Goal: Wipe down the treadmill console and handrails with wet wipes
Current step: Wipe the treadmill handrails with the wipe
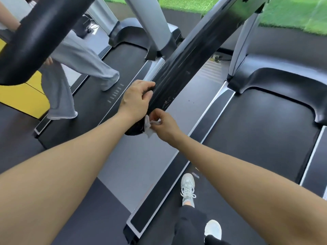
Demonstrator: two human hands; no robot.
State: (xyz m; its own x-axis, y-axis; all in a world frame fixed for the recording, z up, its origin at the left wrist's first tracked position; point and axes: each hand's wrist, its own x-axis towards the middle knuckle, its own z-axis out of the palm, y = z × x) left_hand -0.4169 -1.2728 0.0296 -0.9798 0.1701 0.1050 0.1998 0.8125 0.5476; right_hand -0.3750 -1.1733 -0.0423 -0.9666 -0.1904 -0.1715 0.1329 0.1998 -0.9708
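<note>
A long black handrail (185, 68) is seen running diagonally through the middle of the view, its long axis going from the upper right, where it joins the machine, down to a rounded free end at lower centre. That free end points down and to the left, toward the wearer, above the grey floor strip (141, 165) between two treadmills. Pale scuff marks are visible on the rail near its end.

A crumpled white wet wipe (150, 127) is held against the underside of the rail's end. It is pinched by the curled fingers and thumb of the right hand (163, 127), which is placed just below and to the right of the rail tip. The left hand (137, 99) is laid on the rail's left side slightly higher up, with its fingers wrapped over the top of the rail and its thumb pressed along it.

To the right, a black treadmill belt (261, 138) with silver side rails is seen, on which the wearer's white sneakers (188, 189) and black trousers are placed. To the left, on the neighbouring treadmill (113, 106), another person's grey wide-leg trousers (83, 62) are visible. A second thick black rail (35, 36) crosses the upper left corner, and green turf (292, 13) lies along the top.
</note>
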